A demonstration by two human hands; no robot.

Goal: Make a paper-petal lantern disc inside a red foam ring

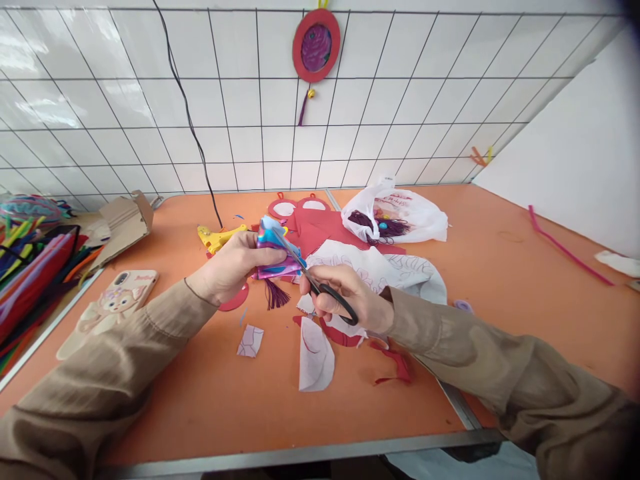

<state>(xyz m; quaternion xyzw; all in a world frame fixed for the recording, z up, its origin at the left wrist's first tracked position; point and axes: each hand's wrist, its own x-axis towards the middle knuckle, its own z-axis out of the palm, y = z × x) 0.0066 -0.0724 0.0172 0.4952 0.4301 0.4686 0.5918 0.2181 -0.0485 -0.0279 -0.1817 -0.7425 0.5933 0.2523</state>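
The foil piece point(268, 235), shiny in blue and purple, is just left of the frame's centre, held above the desk point(200, 413). The left hand point(233, 263) has its grip pinched on it, thumb on top; the right hand point(347, 293) has its grip wrapped around the black handles of the scissors point(313, 282), whose blades point up and left over the foil. Whether they are biting into it cannot be told. Just below the foil shows a dark purple tassel point(276, 295), and a yellow object point(217, 237) is partly hidden behind the left hand. Above the right hand lie red sheets point(320, 227) and, partly over them, white cloth point(425, 277) with line drawings. Lower in the middle are a half-round white piece point(317, 360), a small patterned scrap point(250, 341) and a red scrap point(400, 368). Right of upper centre, a white plastic bag point(430, 223) contains purple threads and beads. A phone point(117, 300) with a cartoon-printed back lies at lower left, near torn cardboard point(127, 220); colourful fuzzy sticks point(45, 280) crowd the left edge. A pink strip point(570, 247) lies at far right. At the top centre, a round red ornament point(299, 50) hangs against white tiles point(235, 47).
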